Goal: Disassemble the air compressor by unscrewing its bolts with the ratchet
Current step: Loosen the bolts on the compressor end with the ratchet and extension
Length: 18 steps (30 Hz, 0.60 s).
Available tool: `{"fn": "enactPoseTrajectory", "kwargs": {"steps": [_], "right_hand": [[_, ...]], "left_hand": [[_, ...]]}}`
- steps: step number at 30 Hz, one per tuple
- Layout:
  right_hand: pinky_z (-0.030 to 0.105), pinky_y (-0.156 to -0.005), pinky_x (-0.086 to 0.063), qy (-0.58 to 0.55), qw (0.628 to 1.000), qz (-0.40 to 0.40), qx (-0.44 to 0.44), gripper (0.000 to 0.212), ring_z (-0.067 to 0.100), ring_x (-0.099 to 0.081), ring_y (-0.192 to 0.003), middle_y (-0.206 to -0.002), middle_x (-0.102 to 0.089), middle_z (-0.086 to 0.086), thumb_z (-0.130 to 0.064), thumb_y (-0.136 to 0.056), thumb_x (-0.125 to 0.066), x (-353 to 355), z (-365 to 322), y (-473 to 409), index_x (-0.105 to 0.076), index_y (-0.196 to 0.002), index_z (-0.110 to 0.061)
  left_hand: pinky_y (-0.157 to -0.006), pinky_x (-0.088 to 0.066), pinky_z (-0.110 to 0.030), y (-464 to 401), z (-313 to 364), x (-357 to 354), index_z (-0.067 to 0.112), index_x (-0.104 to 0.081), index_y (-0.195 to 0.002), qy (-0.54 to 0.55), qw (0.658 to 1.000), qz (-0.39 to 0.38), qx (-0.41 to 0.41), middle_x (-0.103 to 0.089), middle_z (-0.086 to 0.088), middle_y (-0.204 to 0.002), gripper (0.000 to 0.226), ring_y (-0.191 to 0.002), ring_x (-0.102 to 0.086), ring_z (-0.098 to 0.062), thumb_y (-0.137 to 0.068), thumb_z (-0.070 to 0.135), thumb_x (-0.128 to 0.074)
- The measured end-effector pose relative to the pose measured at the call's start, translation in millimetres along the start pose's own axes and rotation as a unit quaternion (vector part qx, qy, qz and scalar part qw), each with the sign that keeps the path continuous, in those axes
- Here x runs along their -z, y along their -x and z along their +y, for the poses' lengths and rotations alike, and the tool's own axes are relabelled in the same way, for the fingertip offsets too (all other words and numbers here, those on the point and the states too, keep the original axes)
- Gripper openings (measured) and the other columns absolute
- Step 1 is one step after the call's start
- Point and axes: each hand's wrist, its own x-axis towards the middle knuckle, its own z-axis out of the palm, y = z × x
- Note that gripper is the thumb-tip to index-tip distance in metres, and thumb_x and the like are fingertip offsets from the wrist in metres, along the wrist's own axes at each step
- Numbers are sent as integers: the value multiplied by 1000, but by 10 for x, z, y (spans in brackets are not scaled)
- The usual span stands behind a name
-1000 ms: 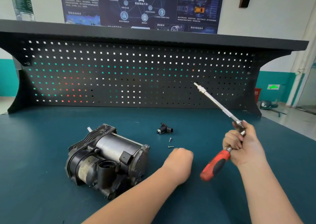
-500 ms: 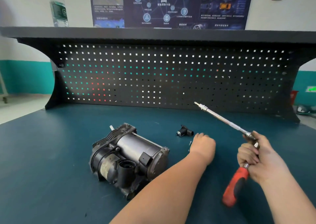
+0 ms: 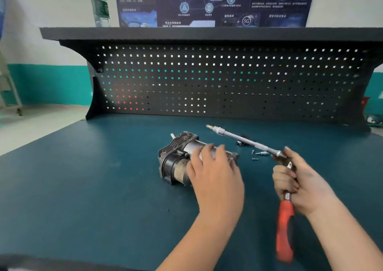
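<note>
The air compressor (image 3: 178, 158), a dark finned metal body with a silver cylinder, lies on its side on the teal bench (image 3: 83, 188). My left hand (image 3: 213, 171) lies over its right half with fingers spread, hiding that end. My right hand (image 3: 300, 183) grips the ratchet (image 3: 284, 225) near its head; the red handle points down toward me. Its long silver extension (image 3: 244, 140) slants up and left, its tip in the air just above and behind the compressor.
Loose small screws (image 3: 256, 155) and a small dark fitting (image 3: 241, 143) lie on the bench right of the compressor. A black pegboard (image 3: 207, 80) with a top shelf closes the back. A plastic bottle (image 3: 100, 5) stands on the shelf at left.
My left hand has moved left from the loose screws and opened onto the compressor. My right hand has lowered the ratchet so its extension tip comes near the compressor. The view shifted left.
</note>
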Motion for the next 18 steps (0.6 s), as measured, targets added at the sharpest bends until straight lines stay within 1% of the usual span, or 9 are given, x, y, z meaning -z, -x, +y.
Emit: {"fn": "enactPoseTrajectory", "kwargs": {"steps": [2,4,7,9,11,13,15,17,18], "right_hand": [[15,-30,-8,8,1000,17,6,26,3,-4,-42,-46,-15,-10,-39,-79,-61,-55,181,148,-50,-67,-18],[15,-28,-10,30,998,45,37,25,3,-6,-38,-44,-19,-8,-39,-80,-64,-93,331,267,-53,-70,-19],[13,-28,-13,56,991,88,88,23,4,-15,-31,-45,-20,-8,-38,-80,-66,-129,497,387,-53,-70,-23],[12,-29,-13,60,986,112,107,25,5,-15,-30,-44,-21,-7,-37,-84,-66,-152,575,428,-51,-68,-24],[11,-29,-13,59,983,127,115,27,5,-15,-30,-43,-22,-7,-37,-85,-66,-190,652,431,-51,-67,-24],[11,-30,-14,58,982,137,116,27,6,-16,-29,-42,-23,-7,-37,-86,-66,-234,749,400,-49,-69,-24],[11,-29,-14,55,982,143,112,27,6,-17,-29,-41,-24,-6,-37,-86,-66,-277,846,349,-48,-70,-25],[12,-29,-14,44,982,149,107,28,7,-17,-29,-42,-25,-6,-37,-86,-67,-323,913,295,-46,-71,-25],[12,-29,-14,34,982,151,104,29,7,-17,-29,-42,-25,-6,-37,-86,-67,-346,935,272,-45,-71,-25]], "left_hand": [[-111,-19,-44,-43,-205,-63,13,-24,-146,-28,989,-107,96,-27,-10,-150,74,-141,-17,-29,-90,55,-47],[-116,-12,-42,-73,-405,-128,12,-3,-149,-20,983,-157,91,-13,-9,-155,90,-144,-8,-27,-87,60,-46],[-116,-14,-41,-146,-670,-130,16,-9,-149,66,981,-166,76,-21,-1,-154,98,-144,-10,-18,-78,56,-63],[-116,-11,-40,-197,-836,-109,20,-19,-148,81,977,-186,68,-26,5,-153,96,-144,-10,-11,-73,57,-67],[-112,-13,-37,-228,-950,-58,27,-28,-144,99,974,-198,53,-35,14,-146,91,-140,-22,-5,-69,62,-66],[-109,-22,-32,-239,-1013,-5,32,-39,-136,188,959,-195,78,-48,22,-131,83,-128,-39,-1,-65,65,-67],[-97,-37,-21,-221,-1058,16,33,-55,-115,284,939,-142,132,-58,24,-111,52,-111,-53,-1,-71,57,-67],[-73,-40,-11,-216,-1098,24,30,-59,-91,310,932,-45,182,-63,15,-94,11,-92,-59,-5,-84,37,-62],[-67,-39,-12,-220,-1119,33,29,-57,-85,310,927,-14,210,-62,10,-90,3,-86,-58,-5,-88,28,-59]]}}
